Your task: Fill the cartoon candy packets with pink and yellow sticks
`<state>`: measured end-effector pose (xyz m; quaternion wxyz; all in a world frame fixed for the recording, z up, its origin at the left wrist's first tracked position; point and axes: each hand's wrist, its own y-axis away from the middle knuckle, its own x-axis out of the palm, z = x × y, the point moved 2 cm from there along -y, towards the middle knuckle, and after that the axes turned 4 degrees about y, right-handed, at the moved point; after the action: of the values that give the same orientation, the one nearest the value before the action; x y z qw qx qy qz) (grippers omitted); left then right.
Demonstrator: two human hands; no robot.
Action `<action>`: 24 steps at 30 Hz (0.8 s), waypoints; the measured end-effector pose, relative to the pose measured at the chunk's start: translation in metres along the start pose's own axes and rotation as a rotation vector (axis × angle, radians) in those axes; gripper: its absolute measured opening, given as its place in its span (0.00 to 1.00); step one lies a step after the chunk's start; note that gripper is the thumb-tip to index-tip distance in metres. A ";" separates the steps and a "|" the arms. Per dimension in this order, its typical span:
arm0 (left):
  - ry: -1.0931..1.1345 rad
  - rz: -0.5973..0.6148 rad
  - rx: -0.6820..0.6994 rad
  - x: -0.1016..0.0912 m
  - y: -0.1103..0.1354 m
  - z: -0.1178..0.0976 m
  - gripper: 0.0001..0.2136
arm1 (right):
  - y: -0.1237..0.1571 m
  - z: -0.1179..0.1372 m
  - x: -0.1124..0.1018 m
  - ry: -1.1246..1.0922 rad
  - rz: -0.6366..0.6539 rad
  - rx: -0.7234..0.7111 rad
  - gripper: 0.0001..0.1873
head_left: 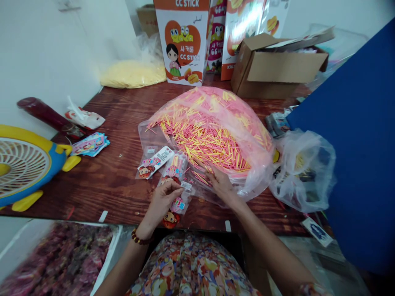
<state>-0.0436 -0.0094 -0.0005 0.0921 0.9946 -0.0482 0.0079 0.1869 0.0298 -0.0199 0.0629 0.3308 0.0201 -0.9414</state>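
Observation:
A large clear bag (262, 144) lies on its side, its mouth toward me, full of thin pink and yellow sticks (212, 142). At the mouth, my right hand (221, 184) is closed with fingertips on a few sticks. My left hand (163, 202) pinches the top edge of a small clear packet (178, 203) printed with "Stick" lettering and a red-haired cartoon figure. Just beyond it lies another such packet (174, 166) with sticks inside. A printed white card (161, 161) rests on a further clear packet to the left.
On the left stand a yellow and blue fan (24, 164), a dark red bottle (49, 116) and a stack of printed cards (90, 144). Printed boxes (185, 45) and an open carton (277, 68) line the back. At right are a crumpled plastic bag (304, 172) and a blue panel (354, 135).

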 end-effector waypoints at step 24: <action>0.033 0.031 -0.043 0.008 0.006 0.009 0.12 | 0.010 -0.019 -0.001 -0.278 0.030 0.031 0.11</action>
<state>-0.0362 -0.0182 -0.0080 0.1140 0.9912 -0.0624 0.0246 0.2004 0.0212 -0.0340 0.0741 0.1985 -0.0083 -0.9773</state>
